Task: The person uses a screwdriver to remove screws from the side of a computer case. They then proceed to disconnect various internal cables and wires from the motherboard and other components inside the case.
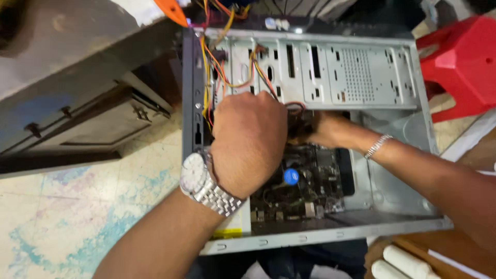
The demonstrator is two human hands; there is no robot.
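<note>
- The left hand (250,142) reaches down into an open computer case (305,235), knuckles up, fingers curled under and hidden; whether it grips anything cannot be told.
- A silver watch (199,181) sits on the left wrist.
- The right hand (318,129) comes in from the right side, deep in the case just beside the left hand; its fingers are in shadow around a dark part, and its grip cannot be made out.
- A thin silver bracelet (377,146) circles the right wrist.
- A bundle of wires (222,70), orange, yellow and red, runs from the top of the case down to the spot where both hands meet.
- Below the hands lies the motherboard (305,186), dark, with a round blue sticker (291,176) near its middle.
- The case lies on its side with the panel off; its grey drive cage (356,75) with slots and holes fills the upper part.
- The case rests on a pale tiled floor (77,217) with blue-green stains.
- To the left stands a dark metal cabinet (77,98), near the case.
- A red plastic stool (462,64) stands at the upper right, just beside the case.
- White tubes (408,263) lie at the lower right.
</note>
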